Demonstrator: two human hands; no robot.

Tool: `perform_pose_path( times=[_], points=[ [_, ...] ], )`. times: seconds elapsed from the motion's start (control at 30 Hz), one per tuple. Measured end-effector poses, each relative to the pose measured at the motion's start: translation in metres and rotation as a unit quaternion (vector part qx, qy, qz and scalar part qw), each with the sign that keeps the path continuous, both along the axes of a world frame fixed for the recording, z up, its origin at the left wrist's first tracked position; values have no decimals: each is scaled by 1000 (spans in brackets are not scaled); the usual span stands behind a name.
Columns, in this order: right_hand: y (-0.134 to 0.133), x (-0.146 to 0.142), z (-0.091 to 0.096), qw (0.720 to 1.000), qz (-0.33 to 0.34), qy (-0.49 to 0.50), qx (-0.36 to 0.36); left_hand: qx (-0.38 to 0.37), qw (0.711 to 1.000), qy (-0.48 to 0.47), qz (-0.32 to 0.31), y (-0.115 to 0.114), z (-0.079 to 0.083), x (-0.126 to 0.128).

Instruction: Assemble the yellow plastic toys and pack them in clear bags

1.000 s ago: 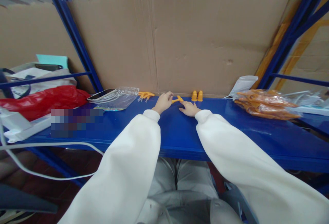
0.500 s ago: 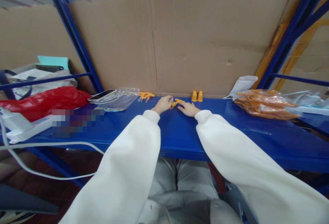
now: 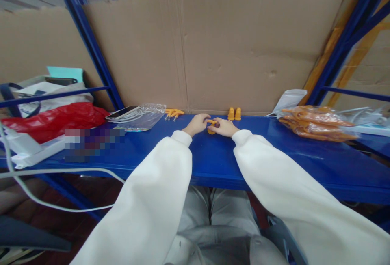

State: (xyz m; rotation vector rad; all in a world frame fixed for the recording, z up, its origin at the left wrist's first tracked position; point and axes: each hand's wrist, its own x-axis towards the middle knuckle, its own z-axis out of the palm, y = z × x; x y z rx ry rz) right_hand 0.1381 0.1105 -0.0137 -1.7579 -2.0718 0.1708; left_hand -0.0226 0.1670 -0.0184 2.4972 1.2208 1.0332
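Observation:
A small yellow-orange plastic piece (image 3: pixel 211 130) with a rounded lower end sits between my hands, just above or on the blue shelf (image 3: pixel 210 159). My left hand (image 3: pixel 197 124) has its fingers curled against the left of the piece. From the other side my right hand (image 3: pixel 224 127) pinches it, fingers bent inward. Fingers cover much of the piece, so its full shape is hidden. Beyond my right hand, two yellow plastic cone-like parts (image 3: pixel 234 114) stand upright side by side. Several orange plastic parts with small metal hooks (image 3: pixel 174 113) lie beyond my left hand.
Clear bags of orange parts (image 3: pixel 315 123) lie at the right. Leftward are a phone (image 3: pixel 122 113), a coiled white cable (image 3: pixel 134 115), a plastic bag (image 3: pixel 149 121), a red bag (image 3: pixel 61 119) and a white power strip (image 3: pixel 39 152). Cardboard (image 3: pixel 228 50) walls the back.
My hands have drawn closer around the yellow-orange piece, which has turned so its rounded end faces toward me. The right fingers have gone from lying extended to a bent pinch.

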Motion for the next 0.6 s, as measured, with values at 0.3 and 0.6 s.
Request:
perform_pose_path(
  times=[0.3,0.6],
  points=[
    [6,5,-3,1000,-1,16,18,6,1000,16,9,4,-1,-3],
    [5,10,-4,997,-3,-77,31,-44,986,160,31,0,-3,-5]
  ],
)
